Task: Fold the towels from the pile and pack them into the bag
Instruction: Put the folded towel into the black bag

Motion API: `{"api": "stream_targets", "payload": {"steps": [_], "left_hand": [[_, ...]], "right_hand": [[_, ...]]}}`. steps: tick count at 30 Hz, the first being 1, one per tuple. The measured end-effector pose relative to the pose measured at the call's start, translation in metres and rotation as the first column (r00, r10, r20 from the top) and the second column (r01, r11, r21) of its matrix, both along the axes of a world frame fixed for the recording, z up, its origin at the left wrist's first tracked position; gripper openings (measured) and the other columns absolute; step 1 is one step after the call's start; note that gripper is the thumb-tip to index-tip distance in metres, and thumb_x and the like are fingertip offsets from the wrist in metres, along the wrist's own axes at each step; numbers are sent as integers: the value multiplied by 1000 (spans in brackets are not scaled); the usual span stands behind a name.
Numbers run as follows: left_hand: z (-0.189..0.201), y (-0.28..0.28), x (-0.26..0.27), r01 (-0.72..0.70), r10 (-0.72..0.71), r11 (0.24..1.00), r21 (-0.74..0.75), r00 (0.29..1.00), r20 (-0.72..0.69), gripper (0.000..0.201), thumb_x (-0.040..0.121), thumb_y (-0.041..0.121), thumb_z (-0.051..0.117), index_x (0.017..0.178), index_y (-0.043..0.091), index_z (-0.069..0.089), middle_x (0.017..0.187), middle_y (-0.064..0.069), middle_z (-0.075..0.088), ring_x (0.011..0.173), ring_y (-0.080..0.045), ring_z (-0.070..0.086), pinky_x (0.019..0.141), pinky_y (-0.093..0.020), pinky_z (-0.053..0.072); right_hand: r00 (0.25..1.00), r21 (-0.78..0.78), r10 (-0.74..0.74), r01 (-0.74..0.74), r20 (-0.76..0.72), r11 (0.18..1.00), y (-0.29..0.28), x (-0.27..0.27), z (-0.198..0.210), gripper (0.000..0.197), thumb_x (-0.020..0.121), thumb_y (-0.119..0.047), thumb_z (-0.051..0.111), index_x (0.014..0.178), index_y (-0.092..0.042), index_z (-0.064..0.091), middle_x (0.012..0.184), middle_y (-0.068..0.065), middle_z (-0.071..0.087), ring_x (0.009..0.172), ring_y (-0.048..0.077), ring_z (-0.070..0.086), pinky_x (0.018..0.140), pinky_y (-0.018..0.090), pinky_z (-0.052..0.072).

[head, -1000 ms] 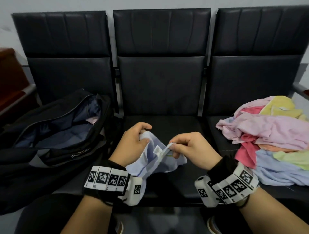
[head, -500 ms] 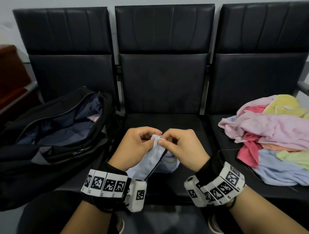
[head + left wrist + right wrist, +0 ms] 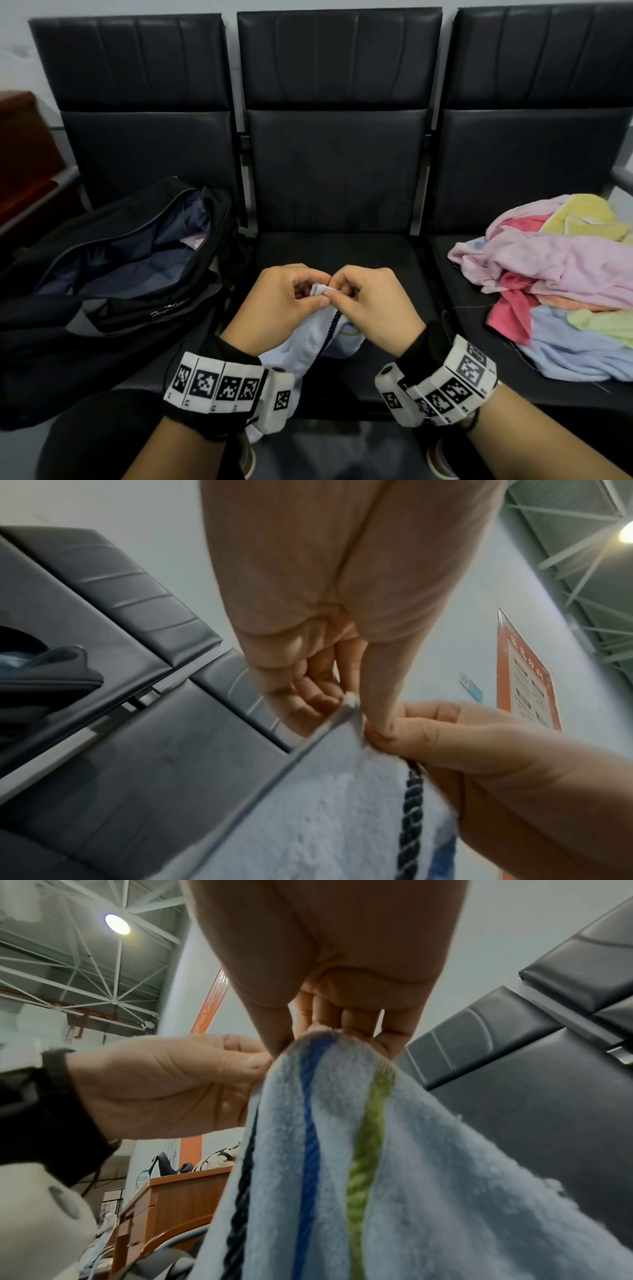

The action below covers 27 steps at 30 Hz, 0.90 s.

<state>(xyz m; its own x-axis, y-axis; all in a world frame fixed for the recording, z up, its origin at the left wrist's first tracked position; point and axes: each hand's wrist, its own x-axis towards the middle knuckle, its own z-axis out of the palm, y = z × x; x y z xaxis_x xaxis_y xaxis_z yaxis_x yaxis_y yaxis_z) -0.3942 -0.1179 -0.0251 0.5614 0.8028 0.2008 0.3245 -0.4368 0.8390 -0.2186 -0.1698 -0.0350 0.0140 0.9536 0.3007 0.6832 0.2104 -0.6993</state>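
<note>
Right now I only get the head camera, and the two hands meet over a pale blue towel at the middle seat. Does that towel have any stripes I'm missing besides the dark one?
Observer: Yes. The right wrist view shows the pale blue towel with a blue stripe and a green stripe beside the dark one.
Operator: Is the left hand really pinching it?
Observer: Yes. In the left wrist view the left hand pinches the towel's top corner between thumb and fingers.
Operator: And the right hand?
Observer: The right hand pinches the striped top edge, its fingers curled behind the cloth.
</note>
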Motion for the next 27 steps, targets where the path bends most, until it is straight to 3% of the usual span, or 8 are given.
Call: {"api": "stream_targets", "payload": {"steps": [4,8,14,18,21,23,25,27], "left_hand": [[-6,3,0,-61,69,988,140,996,-55,14,86,14,74,93,26,78,83,13,68,79,-10,66,71,-21,51],[-6,0,0,-85,100,963,256,994,-46,19,86,4,67,94,20,74,86,14,66,83,-7,64,73,-13,46],[4,2,-2,-260,207,915,309,959,194,26,83,-10,59,94,12,67,92,5,62,89,-9,62,79,-12,44],[12,11,-14,-424,322,844,329,891,321,24,85,-6,55,95,13,65,96,2,61,92,-5,59,83,-12,42],[16,17,-27,-484,366,805,344,860,355,23,87,2,51,96,19,63,97,2,61,93,-3,58,84,-12,41],[18,21,-34,-522,388,772,363,839,382,25,86,0,51,95,21,62,97,2,60,92,1,57,83,-10,39],[19,24,-41,-550,410,750,367,823,394,26,85,0,50,95,21,61,96,1,59,90,4,55,82,-8,38],[20,27,-48,-574,435,736,359,807,399,25,83,1,48,94,20,61,96,0,58,89,5,55,82,-9,39]], "right_hand": [[996,-48,91,-91,-3,995,-3,0,2,6,92,-27,67,89,-22,70,69,-4,66,65,11,62,65,33,53],[985,-66,158,-153,75,986,-4,7,-5,3,88,-29,70,91,-27,69,72,-10,62,74,6,58,66,17,44],[943,-299,223,-145,247,943,1,32,-41,31,81,-30,74,69,-8,54,72,7,57,79,10,49,75,34,45],[879,-389,262,-97,399,916,-3,50,-67,34,81,-37,71,66,-11,55,70,6,57,85,12,47,74,34,42],[798,-376,311,-116,516,919,-6,60,-78,40,81,-48,69,64,-15,52,69,-7,58,86,9,43,73,29,35],[745,-359,340,-144,574,922,-6,65,-82,37,80,-53,67,65,-22,54,83,-17,62,92,8,41,77,28,31],[713,-347,356,-166,604,923,-5,69,-82,33,79,-58,65,75,-25,63,113,-25,62,104,9,41,83,29,32],[714,-302,329,-171,617,938,-5,72,-78,31,76,-58,66,82,-27,67,132,-23,55,118,13,42,89,33,37]]}}
